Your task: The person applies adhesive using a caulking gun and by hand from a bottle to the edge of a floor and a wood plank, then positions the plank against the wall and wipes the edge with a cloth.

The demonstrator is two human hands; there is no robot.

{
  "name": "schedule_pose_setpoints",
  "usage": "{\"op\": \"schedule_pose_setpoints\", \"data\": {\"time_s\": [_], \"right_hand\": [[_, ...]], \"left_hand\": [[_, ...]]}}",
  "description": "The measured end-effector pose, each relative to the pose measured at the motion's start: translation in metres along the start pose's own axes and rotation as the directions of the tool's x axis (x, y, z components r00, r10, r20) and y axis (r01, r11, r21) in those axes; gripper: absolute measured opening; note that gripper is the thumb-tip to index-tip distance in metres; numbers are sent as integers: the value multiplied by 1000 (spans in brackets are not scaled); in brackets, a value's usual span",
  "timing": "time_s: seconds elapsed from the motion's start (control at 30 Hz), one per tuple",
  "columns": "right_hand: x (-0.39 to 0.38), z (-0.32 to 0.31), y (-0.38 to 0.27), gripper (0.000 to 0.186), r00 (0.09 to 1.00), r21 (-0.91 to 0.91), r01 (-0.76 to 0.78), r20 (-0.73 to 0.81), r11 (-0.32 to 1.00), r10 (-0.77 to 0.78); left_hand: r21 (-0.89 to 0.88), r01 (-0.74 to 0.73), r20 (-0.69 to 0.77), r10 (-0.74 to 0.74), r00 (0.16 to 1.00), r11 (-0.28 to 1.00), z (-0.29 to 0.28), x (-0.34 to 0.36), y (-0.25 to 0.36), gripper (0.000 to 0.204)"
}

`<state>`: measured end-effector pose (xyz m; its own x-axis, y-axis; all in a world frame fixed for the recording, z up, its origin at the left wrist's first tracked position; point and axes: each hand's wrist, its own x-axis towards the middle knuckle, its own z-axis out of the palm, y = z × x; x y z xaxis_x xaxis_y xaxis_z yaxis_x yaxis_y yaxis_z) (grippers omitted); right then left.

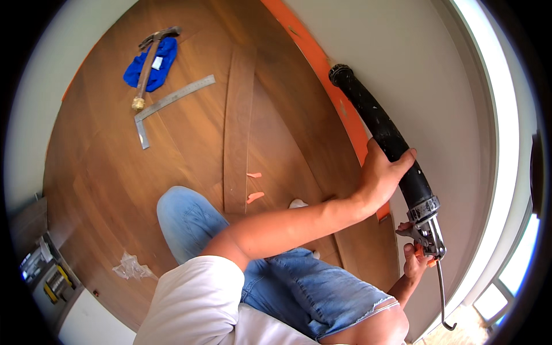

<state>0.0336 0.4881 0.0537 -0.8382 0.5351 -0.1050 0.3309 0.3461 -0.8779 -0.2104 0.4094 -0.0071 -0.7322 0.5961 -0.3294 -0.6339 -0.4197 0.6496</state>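
My left hand (384,169) grips the black barrel of a long caulking gun (371,110), held diagonally along the grey wall at the right with its capped end pointing up and away from me. Lower down, my right hand (415,259) is closed around the gun's metal-and-orange handle and trigger, partly hidden by the mechanism. A hooked metal rod extends down from the rear of the gun. An orange strip (305,43) runs along the base of the wall behind the barrel. My jeans-clad knees are bent beneath my arms.
A loose plank (236,138) lies on the wooden floor (109,190), beside orange pieces (255,196). Further left are a metal square (178,94), a hammer (146,72) on blue cloth (164,66), and crumpled clear plastic (131,265). Tools in a case (49,276) sit at the lower left.
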Motion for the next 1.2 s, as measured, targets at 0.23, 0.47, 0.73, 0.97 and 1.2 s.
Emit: {"op": "schedule_pose_setpoints", "data": {"time_s": [0.23, 0.47, 0.73, 0.97, 1.2], "right_hand": [[-75, -16, -16, 56, 992, 53, -85, -94, 995, 90], [-101, -26, -6, 50, 996, 17, -84, -17, 996, 84], [-101, -15, -10, 38, 992, 16, -77, -95, 997, 78], [-104, -16, -9, 37, 991, -32, -92, -103, 995, 88], [-117, -20, -5, 37, 982, 9, -142, -127, 990, 142]], "left_hand": [[9, 213, 57, -213, 975, 977, 14, -61, -34, 49], [6, 257, 61, -257, 965, 966, 11, -74, -38, 36], [-35, 143, 42, -142, 989, 989, 15, -74, -37, 21], [32, 178, 93, -180, 979, 984, 11, -79, -39, 16], [2, 205, 97, -204, 974, 979, 9, -84, -47, 23]]}}
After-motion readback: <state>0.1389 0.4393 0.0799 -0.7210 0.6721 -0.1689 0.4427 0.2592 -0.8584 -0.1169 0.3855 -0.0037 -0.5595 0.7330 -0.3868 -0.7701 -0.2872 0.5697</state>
